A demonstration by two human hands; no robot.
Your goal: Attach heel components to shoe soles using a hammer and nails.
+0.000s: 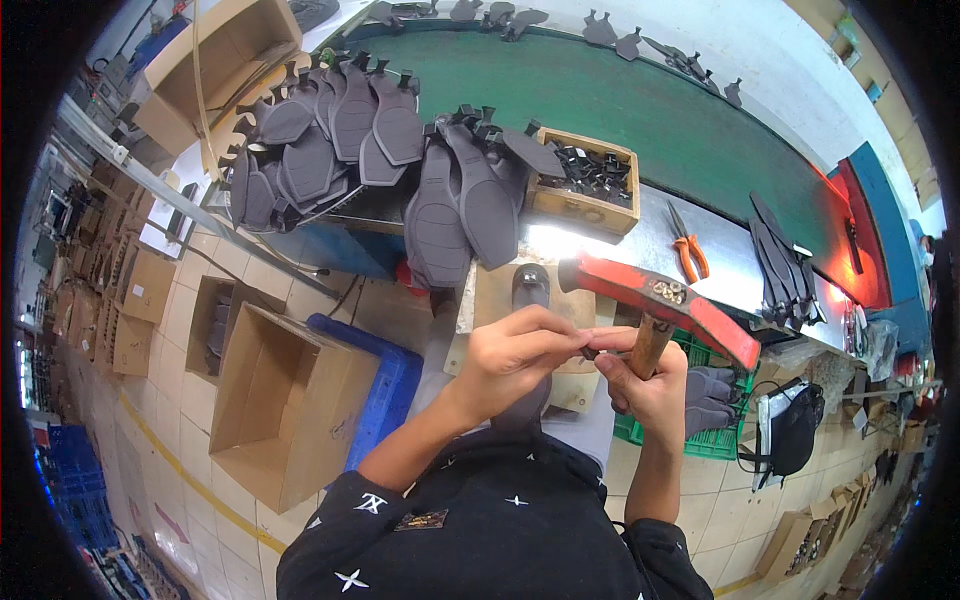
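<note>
Near the bench (725, 232), right hand (648, 392) grips hammer (622, 283); left hand (508, 360) apparently pinches small piece (590, 353).

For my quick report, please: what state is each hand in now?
Left hand: closed, pinching a small dark piece.
Right hand: closed, holding the hammer.

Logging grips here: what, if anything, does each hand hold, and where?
The right hand grips a red-headed hammer by its wooden handle, near the head. The left hand seems to pinch a small dark piece; which part cannot be told.
</note>
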